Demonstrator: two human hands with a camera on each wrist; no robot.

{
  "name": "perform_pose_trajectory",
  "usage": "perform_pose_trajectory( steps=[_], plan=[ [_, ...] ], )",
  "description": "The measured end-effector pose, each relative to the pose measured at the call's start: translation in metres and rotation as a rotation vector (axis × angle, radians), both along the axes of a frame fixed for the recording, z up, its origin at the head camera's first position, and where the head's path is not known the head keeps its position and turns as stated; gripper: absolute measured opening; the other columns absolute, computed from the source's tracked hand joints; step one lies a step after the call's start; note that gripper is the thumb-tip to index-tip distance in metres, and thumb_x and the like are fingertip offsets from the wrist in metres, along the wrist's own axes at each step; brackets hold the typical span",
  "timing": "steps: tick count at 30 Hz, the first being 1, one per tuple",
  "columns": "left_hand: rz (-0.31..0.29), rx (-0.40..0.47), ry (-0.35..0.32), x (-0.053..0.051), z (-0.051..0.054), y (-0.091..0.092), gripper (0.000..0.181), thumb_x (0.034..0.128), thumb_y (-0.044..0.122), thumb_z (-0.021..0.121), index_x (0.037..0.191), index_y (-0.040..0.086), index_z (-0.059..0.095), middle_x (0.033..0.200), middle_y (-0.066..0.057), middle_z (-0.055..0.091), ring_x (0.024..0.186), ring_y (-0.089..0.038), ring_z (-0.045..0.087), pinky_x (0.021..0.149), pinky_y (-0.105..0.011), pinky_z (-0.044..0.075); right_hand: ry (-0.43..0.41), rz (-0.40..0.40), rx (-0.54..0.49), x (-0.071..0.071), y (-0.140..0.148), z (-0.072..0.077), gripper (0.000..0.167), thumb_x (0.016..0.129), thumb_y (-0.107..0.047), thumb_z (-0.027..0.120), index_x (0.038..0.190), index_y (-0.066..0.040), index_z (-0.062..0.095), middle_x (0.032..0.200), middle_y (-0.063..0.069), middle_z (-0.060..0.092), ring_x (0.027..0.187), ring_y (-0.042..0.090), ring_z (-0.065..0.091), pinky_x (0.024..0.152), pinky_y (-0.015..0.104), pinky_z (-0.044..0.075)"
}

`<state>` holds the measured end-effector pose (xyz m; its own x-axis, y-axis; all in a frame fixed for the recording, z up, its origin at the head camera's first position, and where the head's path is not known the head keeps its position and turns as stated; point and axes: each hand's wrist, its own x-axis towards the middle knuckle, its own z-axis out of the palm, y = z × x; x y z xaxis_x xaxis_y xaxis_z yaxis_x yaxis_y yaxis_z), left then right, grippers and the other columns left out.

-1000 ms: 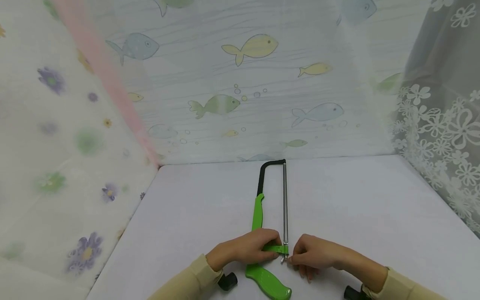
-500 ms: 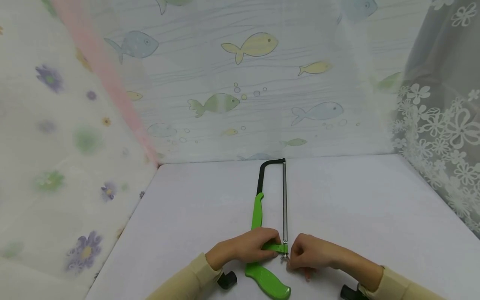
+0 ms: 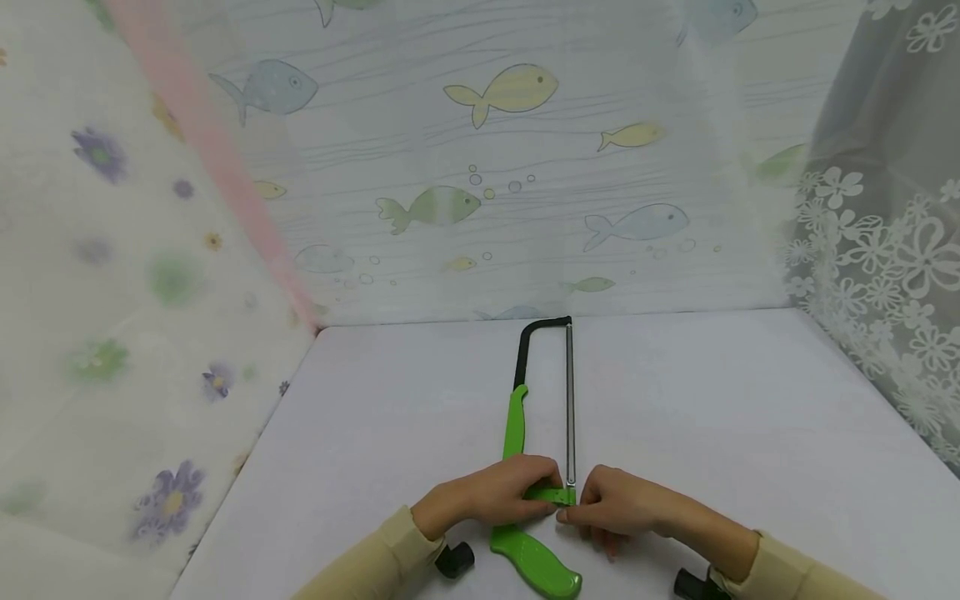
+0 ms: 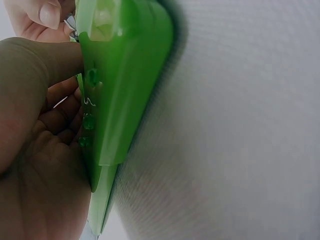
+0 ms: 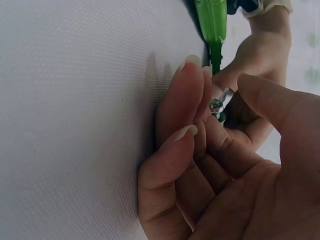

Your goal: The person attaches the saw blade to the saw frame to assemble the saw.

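Note:
A hacksaw with a green handle (image 3: 536, 563), a black front frame (image 3: 522, 358) and a grey blade (image 3: 571, 400) lies flat on the white table. The left hand (image 3: 498, 492) grips the green lower arm of the frame; in the left wrist view its thumb presses on the green frame (image 4: 125, 75). At the blade's near end, the right hand (image 3: 626, 504) has thumb and index finger at the small metal wing nut (image 5: 216, 105), its other fingers curled beside the table surface.
The white table (image 3: 375, 400) is bordered by a fish-print curtain (image 3: 420, 275) at the back, a flowered curtain at the left and a lace-patterned one at the right. A black wrist device (image 3: 454, 561) sits by the left sleeve.
The right hand's thumb and fingertips have shifted slightly left over the wing nut, covering it in the head view. The left hand and the saw have stayed in place.

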<state>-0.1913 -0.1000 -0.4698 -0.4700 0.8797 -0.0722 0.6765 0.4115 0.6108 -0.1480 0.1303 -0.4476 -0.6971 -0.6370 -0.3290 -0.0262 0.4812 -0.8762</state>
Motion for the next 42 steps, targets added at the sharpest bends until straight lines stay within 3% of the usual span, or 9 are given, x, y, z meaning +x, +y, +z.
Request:
perform_pose_trajectory(
  steps=[15, 37, 42],
  plan=[
    [-0.001, 0.007, 0.002, 0.0, -0.001, 0.0, 0.007, 0.1018, 0.013, 0.064, 0.107, 0.015, 0.06, 0.096, 0.012, 0.057, 0.086, 0.0, 0.051, 0.079, -0.014, 0.044, -0.002, -0.038, 0.032, 0.001, -0.003, 0.002, 0.04, 0.096, -0.028, 0.07, 0.066, -0.002, 0.069, 0.05, -0.002, 0.058, 0.041, 0.005, 0.053, 0.042, 0.019, 0.036],
    [0.007, 0.0, 0.01, 0.002, 0.003, 0.0, 0.007, 0.1018, 0.015, 0.064, 0.107, 0.014, 0.06, 0.098, 0.011, 0.058, 0.086, -0.001, 0.051, 0.078, -0.014, 0.044, -0.013, 0.017, 0.002, -0.002, 0.01, 0.0, 0.039, 0.097, -0.023, 0.068, 0.069, 0.004, 0.069, 0.055, 0.001, 0.058, 0.046, 0.01, 0.051, 0.044, 0.022, 0.036],
    [0.012, -0.008, 0.011, 0.003, 0.004, 0.0, 0.008, 0.1016, 0.015, 0.064, 0.108, 0.014, 0.06, 0.098, 0.011, 0.058, 0.085, -0.002, 0.05, 0.077, -0.014, 0.043, -0.015, 0.037, -0.024, -0.002, 0.012, 0.0, 0.031, 0.096, -0.019, 0.068, 0.073, 0.001, 0.071, 0.059, 0.002, 0.06, 0.047, 0.011, 0.051, 0.045, 0.023, 0.036]
  ],
)
